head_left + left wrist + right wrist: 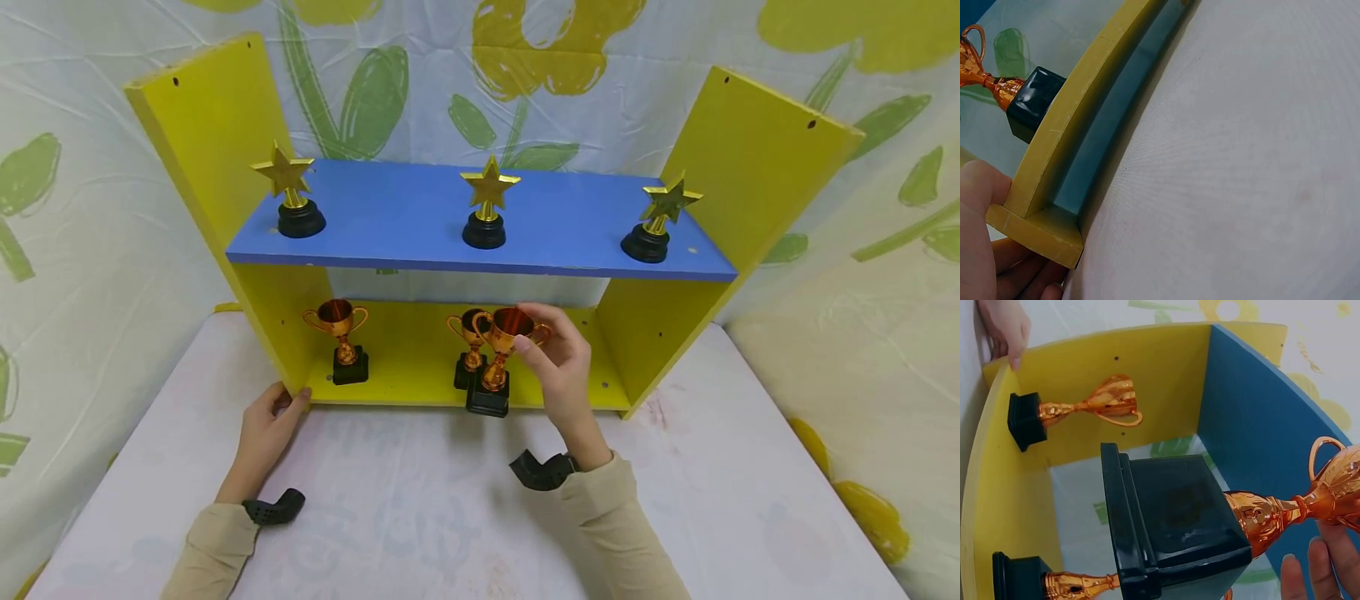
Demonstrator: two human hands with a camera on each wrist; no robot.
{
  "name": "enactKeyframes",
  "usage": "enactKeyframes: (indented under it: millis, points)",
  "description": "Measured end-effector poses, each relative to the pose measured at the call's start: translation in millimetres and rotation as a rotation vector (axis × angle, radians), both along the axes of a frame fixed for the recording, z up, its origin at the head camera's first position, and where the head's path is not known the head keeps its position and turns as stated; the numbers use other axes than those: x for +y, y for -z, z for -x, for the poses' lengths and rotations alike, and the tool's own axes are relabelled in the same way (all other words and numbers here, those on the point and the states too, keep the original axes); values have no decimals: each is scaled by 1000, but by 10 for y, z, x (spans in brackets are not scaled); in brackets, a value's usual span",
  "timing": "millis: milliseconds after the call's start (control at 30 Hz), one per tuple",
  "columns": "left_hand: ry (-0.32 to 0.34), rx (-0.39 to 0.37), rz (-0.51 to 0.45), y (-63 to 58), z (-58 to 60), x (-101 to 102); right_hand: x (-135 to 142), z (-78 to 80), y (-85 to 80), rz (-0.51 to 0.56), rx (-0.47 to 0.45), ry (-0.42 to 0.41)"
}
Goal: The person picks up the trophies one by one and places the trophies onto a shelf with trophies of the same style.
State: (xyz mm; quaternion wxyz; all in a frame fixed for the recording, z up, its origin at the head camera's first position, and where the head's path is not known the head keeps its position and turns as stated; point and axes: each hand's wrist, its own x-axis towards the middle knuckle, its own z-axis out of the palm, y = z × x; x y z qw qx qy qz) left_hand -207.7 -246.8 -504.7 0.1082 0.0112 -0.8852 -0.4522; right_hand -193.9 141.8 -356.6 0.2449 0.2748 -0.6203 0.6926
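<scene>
My right hand (564,367) holds a bronze-coloured trophy cup (497,358) by its bowl, thumb at the front and fingers behind. This cup is upright at the front edge of the lower yellow shelf, its black base (1179,515) large in the right wrist view. Partly hidden behind it is a second bronze trophy (471,342) on that shelf. Another bronze trophy (345,340) stands near the left side panel. My left hand (268,425) grips the bottom front corner of the yellow and blue shelf unit (1035,231), with the thumb inside and fingers around the outer side.
On the blue upper shelf (390,212) stand three gold star trophies: a left one (291,192), a middle one (487,204) and a right one (657,221). Yellow side panels (757,158) rise at both ends. A white-covered table (390,500) lies in front; patterned cloth (637,108) hangs behind.
</scene>
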Motion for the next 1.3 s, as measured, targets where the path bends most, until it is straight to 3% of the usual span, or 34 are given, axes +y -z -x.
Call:
enactKeyframes:
  millis: [233,1300]
  points:
    - [-4,4,-7,-20,-7,2,18,-16,-1,-11,-54,20]
    - [-2,4,-10,-35,-19,18,162,20,-41,15,-15,90]
